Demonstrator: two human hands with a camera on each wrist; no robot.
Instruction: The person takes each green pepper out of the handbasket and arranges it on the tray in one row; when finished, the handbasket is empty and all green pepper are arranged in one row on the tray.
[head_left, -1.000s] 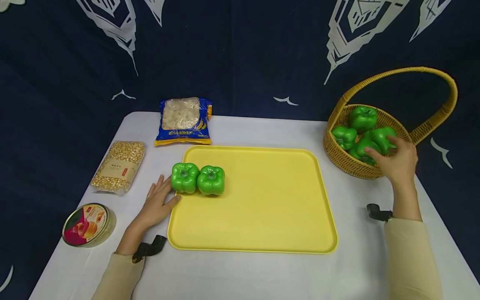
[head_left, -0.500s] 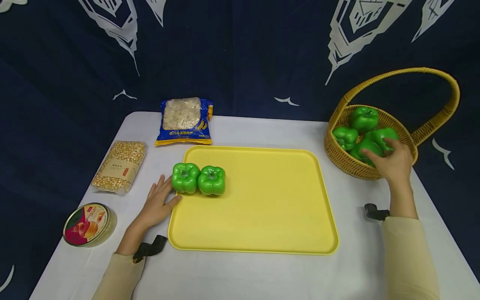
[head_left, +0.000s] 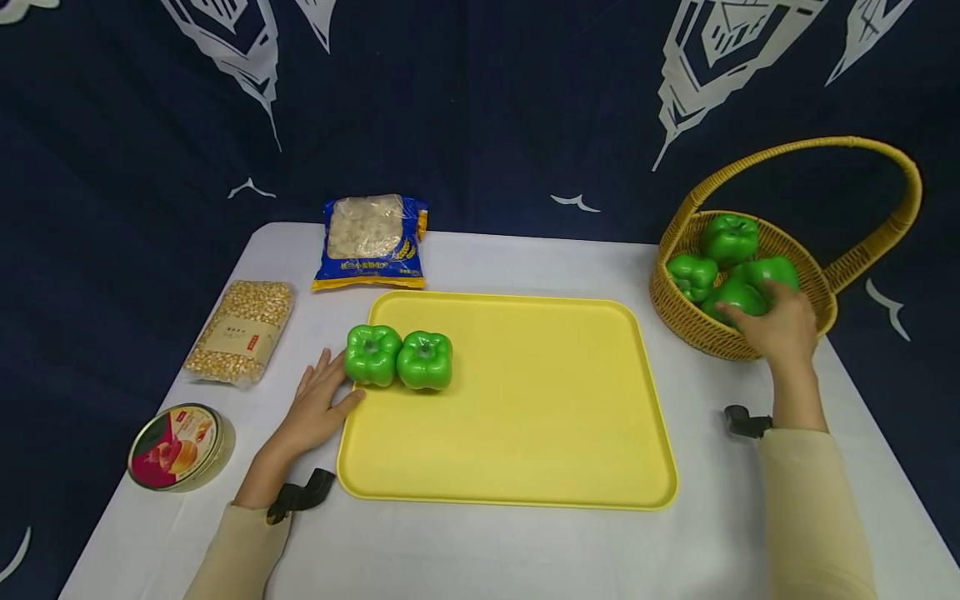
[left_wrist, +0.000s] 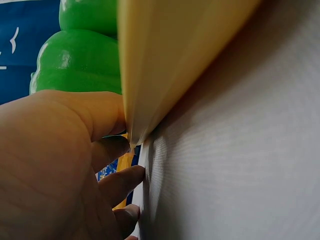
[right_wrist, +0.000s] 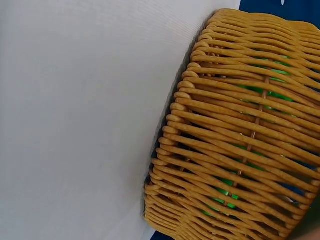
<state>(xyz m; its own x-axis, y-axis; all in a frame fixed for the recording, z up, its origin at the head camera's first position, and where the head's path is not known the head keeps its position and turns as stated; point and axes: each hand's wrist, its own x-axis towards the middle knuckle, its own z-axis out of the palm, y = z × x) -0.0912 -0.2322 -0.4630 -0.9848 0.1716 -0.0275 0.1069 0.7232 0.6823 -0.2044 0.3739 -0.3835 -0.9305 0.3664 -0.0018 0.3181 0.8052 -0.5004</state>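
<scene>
In the head view my left hand (head_left: 318, 407) rests at the left edge of a yellow tray (head_left: 525, 417), thumb at the rim and fingers spread. The left wrist view shows the thumb against the tray's side (left_wrist: 155, 65). Two green bell peppers (head_left: 373, 356) sit side by side on the tray's left end, close to my fingertips. My right hand (head_left: 783, 329) reaches over the near rim of a wicker basket (head_left: 693, 329). Its thumb and fingers grip the front green bell pepper (head_left: 737, 296) among several in there. The basket wall hides this grip in the right wrist view.
A blue bag with a clear window (head_left: 369, 242) lies behind the tray. To the left are a pack of corn kernels (head_left: 238, 333) and a round tin with a fruit label (head_left: 180, 447). The basket's tall handle (head_left: 847, 142) arches over its peppers. White cloth covers the table.
My right hand has shifted slightly left and toward me, its thumb and fingers closing around the front pepper, which has turned a little. The left hand stays at the tray edge.
</scene>
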